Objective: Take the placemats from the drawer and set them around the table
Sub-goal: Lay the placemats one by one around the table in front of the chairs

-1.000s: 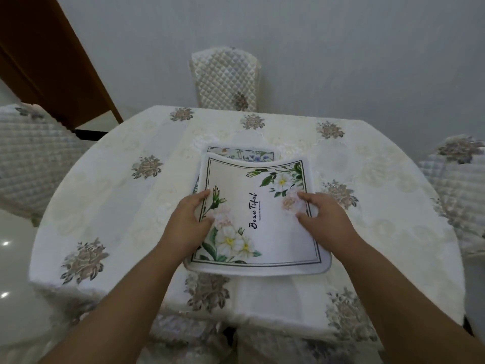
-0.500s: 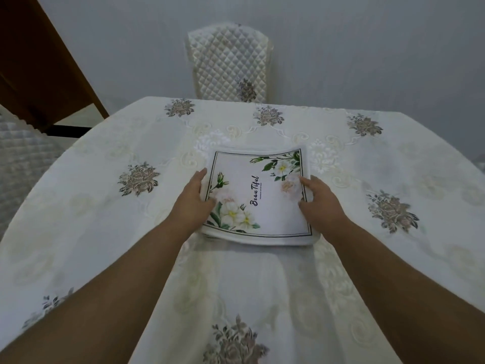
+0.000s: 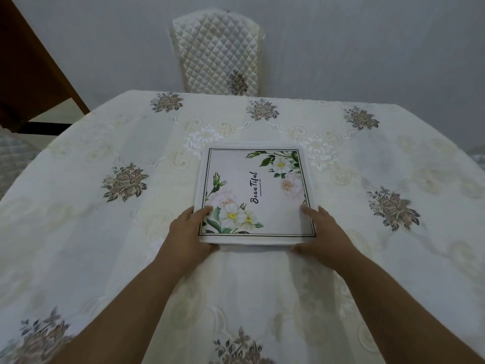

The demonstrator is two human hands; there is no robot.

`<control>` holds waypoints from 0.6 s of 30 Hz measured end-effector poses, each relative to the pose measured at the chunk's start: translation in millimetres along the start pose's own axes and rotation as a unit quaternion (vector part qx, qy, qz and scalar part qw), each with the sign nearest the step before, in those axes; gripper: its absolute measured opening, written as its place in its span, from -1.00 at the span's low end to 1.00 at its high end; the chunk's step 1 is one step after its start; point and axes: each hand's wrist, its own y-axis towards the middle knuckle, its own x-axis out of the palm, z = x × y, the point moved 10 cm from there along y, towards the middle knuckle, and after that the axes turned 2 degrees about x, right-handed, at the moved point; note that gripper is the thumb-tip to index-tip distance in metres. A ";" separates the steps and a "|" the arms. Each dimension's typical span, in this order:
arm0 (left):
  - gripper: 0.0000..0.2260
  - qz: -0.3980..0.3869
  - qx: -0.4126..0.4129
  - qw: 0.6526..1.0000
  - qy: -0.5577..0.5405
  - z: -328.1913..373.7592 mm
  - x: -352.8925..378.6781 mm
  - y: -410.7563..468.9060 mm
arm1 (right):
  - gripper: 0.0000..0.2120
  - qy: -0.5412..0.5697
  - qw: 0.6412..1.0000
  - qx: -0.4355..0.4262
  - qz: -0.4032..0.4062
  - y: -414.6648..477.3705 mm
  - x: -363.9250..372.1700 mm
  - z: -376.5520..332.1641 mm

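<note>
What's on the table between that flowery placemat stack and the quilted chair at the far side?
Only tablecloth, embroidered with a brown flower, lies between the placemat stack and the quilted chair, in the head view.

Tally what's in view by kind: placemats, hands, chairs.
Placemats: 1, the top placemat, on a thick pile; any beneath are hidden.
Hands: 2, left hand and right hand, each holding a near corner of the pile.
Chairs: 2, far chair and left chair, only its edge showing.
Total: 5.

Top placemat (image 3: 256,193) reads "BeauTiful"; subline illegible.
</note>
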 end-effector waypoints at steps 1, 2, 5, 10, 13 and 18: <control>-0.14 0.002 0.001 1.000 -0.001 3.1 -2.4 -1.8 | 0.02 -0.003 1.000 -0.001 0.001 -1.4 0.1 0.1; -0.14 0.007 0.005 1.000 -0.007 5.1 -4.8 -2.2 | 0.01 -0.009 1.000 -0.002 0.002 -3.1 0.7 0.3; -0.02 -0.047 -0.012 0.998 -0.049 7.2 -2.4 -2.4 | -0.03 0.017 1.000 0.008 0.017 -10.0 -1.6 0.6; -0.44 0.001 -0.059 0.994 -0.088 13.6 -21.9 1.4 | -0.41 0.053 0.990 0.021 0.127 -9.1 -26.7 -6.7; -0.75 0.089 -0.047 0.991 -0.085 18.5 -45.2 8.3 | -0.77 0.143 0.975 0.017 0.168 -2.2 -41.7 -14.2; -0.77 0.043 -0.038 0.998 -0.014 20.5 -44.2 20.4 | -0.64 0.093 0.994 0.012 0.060 17.4 -35.8 -37.9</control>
